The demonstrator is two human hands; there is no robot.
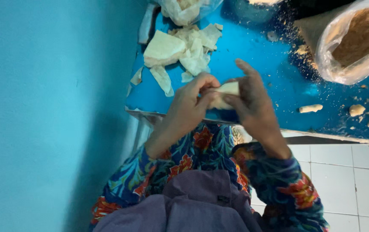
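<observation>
Blue table (253, 47) bears a plastic bag (343, 64) of brown crumbs (358, 36).

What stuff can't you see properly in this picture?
- Pale wrapper, head view: mostly covered by the left hand and right hand; its filling is hidden.
- Bag of crumbs: cut off by the right edge.
- Bag of pale pieces: cut off by the top edge.

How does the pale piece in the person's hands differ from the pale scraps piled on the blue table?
The pale folded piece is single, pinched between the left hand and right hand, above the blue table. The pile of torn scraps lies loose, flat and untouched. Both are the same cream colour.
</observation>
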